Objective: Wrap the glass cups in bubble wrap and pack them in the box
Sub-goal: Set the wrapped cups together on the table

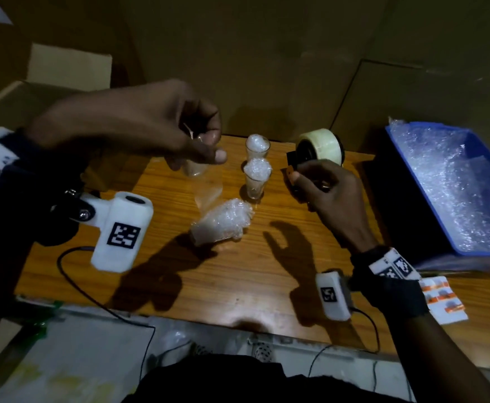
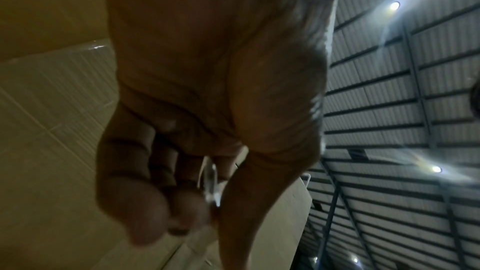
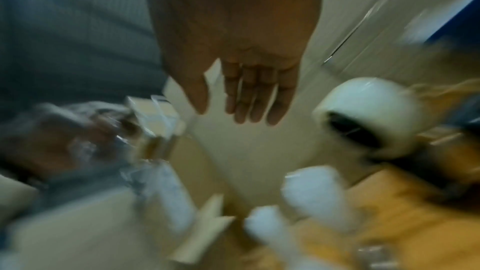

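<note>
— Glass cups (image 1: 256, 177), two upright mid-surface, stuffed with bubble wrap; one wrapped bundle (image 1: 222, 222) lying in front.
— Hands?
— Left hand (image 1: 162, 126) pinching a clear strip of tape (image 1: 207, 187) above the wooden surface (image 1: 238, 271). Right hand (image 1: 322, 184) beside the tape dispenser (image 1: 320, 148), fingers loose, gripping nothing.
— Box?
— Cardboard box (image 1: 19, 100), far left.

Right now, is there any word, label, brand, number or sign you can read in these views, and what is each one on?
No readable words or numbers anywhere.
Left wrist camera: black-and-white square marker code, no letters.
Right wrist camera: the same kind of marker, no letters.
Wristbands: marker patterns only.
Printed sheet at the table's right edge: orange and white labels, print too small to read.
Tape roll: no print visible.
Both wrist views: no text.
</note>
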Tool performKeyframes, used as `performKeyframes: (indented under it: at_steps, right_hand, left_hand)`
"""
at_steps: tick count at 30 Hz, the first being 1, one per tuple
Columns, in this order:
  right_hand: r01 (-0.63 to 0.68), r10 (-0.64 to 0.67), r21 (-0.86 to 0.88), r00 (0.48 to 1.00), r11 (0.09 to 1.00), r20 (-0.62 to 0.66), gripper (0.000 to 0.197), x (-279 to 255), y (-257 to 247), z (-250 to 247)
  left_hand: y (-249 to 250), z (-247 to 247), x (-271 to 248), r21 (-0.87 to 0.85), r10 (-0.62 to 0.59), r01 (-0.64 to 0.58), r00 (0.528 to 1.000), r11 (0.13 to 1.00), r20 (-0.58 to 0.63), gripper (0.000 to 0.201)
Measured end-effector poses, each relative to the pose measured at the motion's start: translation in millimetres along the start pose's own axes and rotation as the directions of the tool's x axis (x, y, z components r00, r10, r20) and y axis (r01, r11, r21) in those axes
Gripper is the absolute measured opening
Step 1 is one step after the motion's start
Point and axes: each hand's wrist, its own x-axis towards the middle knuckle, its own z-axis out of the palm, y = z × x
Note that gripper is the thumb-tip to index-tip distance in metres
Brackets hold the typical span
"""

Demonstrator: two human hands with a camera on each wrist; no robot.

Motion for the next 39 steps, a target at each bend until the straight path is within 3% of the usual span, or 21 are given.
performKeyframes:
  at_steps: [4, 9, 15, 19, 22, 25, 29, 32, 34, 37, 39]
  right_hand:
    - [0.119, -0.193, 0.327, 0.96, 0.937, 0.203, 0.025, -5, -66, 27]
    - [0.083, -0.255, 0.437, 0.9, 0.896, 0.353, 0.023, -10, -92, 51]
    - [0.01, -0.212, 0.509, 0.916, 0.861, 0.342, 0.008, -15, -101, 54]
    - [-0.004, -0.153, 0.484, 0.946, 0.875, 0.286, 0.007, -21, -104, 49]
    - [-0.046, -0.084, 0.483, 0.966, 0.875, 0.245, 0.01, -29, -100, 39]
    - [-0.061, -0.049, 0.481, 0.976, 0.875, 0.212, 0.005, -39, -98, 26]
    - [-0.071, -0.021, 0.497, 0.984, 0.865, 0.177, 0.008, -46, -99, 22]
    - [-0.065, -0.013, 0.513, 0.989, 0.856, 0.147, 0.006, -47, -102, 27]
    - [-0.061, 0.0, 0.53, 0.994, 0.846, 0.113, 0.007, -47, -103, 30]
    - [-0.06, 0.031, 0.549, 0.998, 0.834, 0.063, 0.01, -47, -105, 33]
    - [-0.063, 0.046, 0.549, 0.998, 0.833, 0.044, 0.014, -45, -107, 36]
  left_hand:
    - [-3, 4, -2, 0.131, -0.02, 0.01, 0.997, 0.991, 0.075, 0.012]
    - [-9, 7, -15, 0.243, -0.034, 0.029, 0.999, 0.97, 0.013, 0.018]
    - [-15, 2, -30, 0.186, -0.015, 0.014, 1.0, 0.982, 0.001, 0.022]
    - [-28, 1, -35, -0.011, 0.0, -0.001, 0.998, 1.0, -0.058, 0.035]
    - [-55, 2, -34, -0.091, -0.021, 0.006, 0.986, 0.996, -0.164, 0.049]
    - [-97, 21, -16, -0.081, -0.082, 0.064, 0.968, 0.995, -0.237, 0.047]
    - [-145, 95, 20, 0.013, -0.175, 0.176, 0.982, 0.984, -0.078, 0.074]
    - [-167, 141, 35, 0.112, -0.109, 0.1, 0.991, 0.989, 0.075, 0.094]
    - [-172, 156, 37, 0.17, -0.054, 0.04, 0.995, 0.985, 0.083, 0.087]
    - [-178, 167, 37, 0.11, 0.021, -0.016, 0.999, 0.994, -0.041, 0.055]
    - [-191, 173, 38, 0.082, 0.051, -0.042, 0.993, 0.996, -0.11, 0.047]
